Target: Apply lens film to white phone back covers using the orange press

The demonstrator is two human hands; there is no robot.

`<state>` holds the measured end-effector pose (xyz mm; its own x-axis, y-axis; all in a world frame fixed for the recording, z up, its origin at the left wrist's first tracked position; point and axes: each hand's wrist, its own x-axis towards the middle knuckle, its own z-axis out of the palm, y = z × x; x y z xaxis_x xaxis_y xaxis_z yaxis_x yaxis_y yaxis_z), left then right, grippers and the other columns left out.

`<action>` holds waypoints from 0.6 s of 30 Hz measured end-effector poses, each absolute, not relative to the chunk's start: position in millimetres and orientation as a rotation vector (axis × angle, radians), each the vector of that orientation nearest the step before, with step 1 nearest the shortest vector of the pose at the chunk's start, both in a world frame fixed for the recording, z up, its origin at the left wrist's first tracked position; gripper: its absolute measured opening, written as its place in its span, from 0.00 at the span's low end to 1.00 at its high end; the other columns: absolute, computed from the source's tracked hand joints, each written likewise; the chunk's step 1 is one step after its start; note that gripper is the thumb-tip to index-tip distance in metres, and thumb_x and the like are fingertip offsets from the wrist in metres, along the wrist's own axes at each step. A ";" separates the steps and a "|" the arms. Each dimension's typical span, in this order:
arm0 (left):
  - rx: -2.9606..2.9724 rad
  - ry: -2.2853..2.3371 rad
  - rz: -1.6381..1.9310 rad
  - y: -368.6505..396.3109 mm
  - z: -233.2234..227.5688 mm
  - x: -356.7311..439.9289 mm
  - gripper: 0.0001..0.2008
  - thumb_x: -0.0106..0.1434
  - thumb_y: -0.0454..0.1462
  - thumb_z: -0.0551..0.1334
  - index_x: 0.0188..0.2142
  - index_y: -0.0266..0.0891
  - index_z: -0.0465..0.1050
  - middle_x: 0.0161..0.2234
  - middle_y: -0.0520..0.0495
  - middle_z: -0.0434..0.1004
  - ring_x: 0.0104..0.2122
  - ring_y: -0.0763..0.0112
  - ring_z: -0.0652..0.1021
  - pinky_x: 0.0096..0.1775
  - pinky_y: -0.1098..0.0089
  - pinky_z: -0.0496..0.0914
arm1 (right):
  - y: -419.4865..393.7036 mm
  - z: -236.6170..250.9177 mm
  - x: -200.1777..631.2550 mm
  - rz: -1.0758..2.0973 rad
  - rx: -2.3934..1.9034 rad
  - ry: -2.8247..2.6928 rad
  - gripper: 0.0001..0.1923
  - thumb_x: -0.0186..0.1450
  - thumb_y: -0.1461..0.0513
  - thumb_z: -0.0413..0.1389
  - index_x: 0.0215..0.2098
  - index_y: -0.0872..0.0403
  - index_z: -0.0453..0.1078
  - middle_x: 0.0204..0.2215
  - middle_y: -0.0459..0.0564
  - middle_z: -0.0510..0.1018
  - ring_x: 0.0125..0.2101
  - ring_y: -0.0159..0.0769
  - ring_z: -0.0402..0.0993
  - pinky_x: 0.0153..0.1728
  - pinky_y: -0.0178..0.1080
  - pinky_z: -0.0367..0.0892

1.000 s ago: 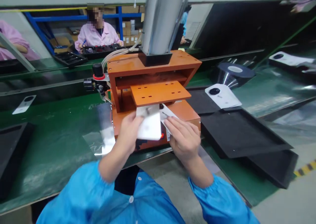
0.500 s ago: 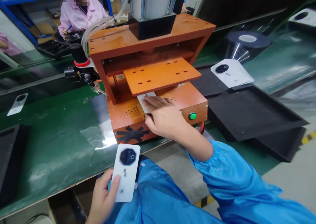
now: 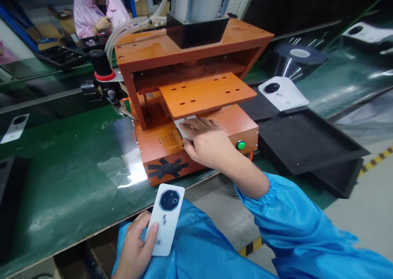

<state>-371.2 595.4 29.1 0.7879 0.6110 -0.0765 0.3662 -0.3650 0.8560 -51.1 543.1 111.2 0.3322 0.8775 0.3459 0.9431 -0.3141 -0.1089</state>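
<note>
My left hand [image 3: 139, 242] grips a white phone back cover [image 3: 167, 230] by its lower left edge, thumb on the face. The cover has a dark camera ring at its upper end and small dark marks below. An orange pneumatic press [image 3: 196, 148] stands in front of me. My right hand [image 3: 205, 141] reaches under its raised orange plate [image 3: 208, 92]. Its fingers lie over another white panel [image 3: 181, 125] on the press bed, thumb apart near the front edge. My hand and the plate hide much of that panel.
Black trays [image 3: 310, 139] and stacked white covers [image 3: 285, 92] are at the right, a film roll [image 3: 299, 60] behind. A single cover [image 3: 14, 128] lies on the green bench [image 3: 76, 180] at left. A green button [image 3: 241, 144] is on the press front. A person in pink [image 3: 101, 14] is across.
The view has shifted slightly. My left hand has moved a little right with the cover, which leans more. My right hand stays at the panel under the plate.
</note>
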 end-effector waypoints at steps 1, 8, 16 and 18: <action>1.990 0.727 0.303 595.4 28.7 -371.4 0.19 0.74 0.49 0.60 0.32 0.43 0.80 0.30 0.47 0.82 0.32 0.62 0.84 0.35 0.71 0.78 | 542.9 111.4 -48.7 -0.312 -2.306 -1.625 0.20 0.71 0.63 0.52 0.58 0.59 0.78 0.56 0.63 0.81 0.55 0.57 0.75 0.53 0.54 0.69; 2.017 0.666 0.349 598.9 28.3 -373.2 0.18 0.75 0.47 0.60 0.31 0.42 0.79 0.29 0.47 0.80 0.31 0.65 0.84 0.34 0.73 0.78 | 534.7 101.8 -31.6 -0.348 -2.256 -1.474 0.20 0.75 0.58 0.52 0.58 0.58 0.76 0.54 0.65 0.82 0.55 0.59 0.75 0.54 0.57 0.69; 2.046 0.561 0.397 598.2 29.0 -366.1 0.17 0.76 0.43 0.60 0.30 0.41 0.77 0.27 0.49 0.78 0.28 0.69 0.82 0.32 0.76 0.75 | 558.1 98.4 -30.6 -0.470 -2.345 -1.582 0.23 0.75 0.48 0.55 0.50 0.58 0.79 0.46 0.62 0.84 0.51 0.59 0.78 0.57 0.57 0.67; 2.055 0.557 0.406 596.8 30.1 -364.3 0.17 0.76 0.43 0.60 0.31 0.41 0.77 0.27 0.49 0.78 0.27 0.70 0.82 0.32 0.76 0.75 | 580.1 99.9 -17.1 -0.410 -2.308 -1.579 0.27 0.75 0.44 0.55 0.54 0.57 0.79 0.49 0.63 0.84 0.56 0.61 0.76 0.61 0.60 0.66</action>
<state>-364.3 596.8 30.1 0.8422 0.5353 0.0649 0.2252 -0.4584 0.8597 -17.1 580.1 99.9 0.3502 0.8450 0.4042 0.9349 -0.3420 -0.0951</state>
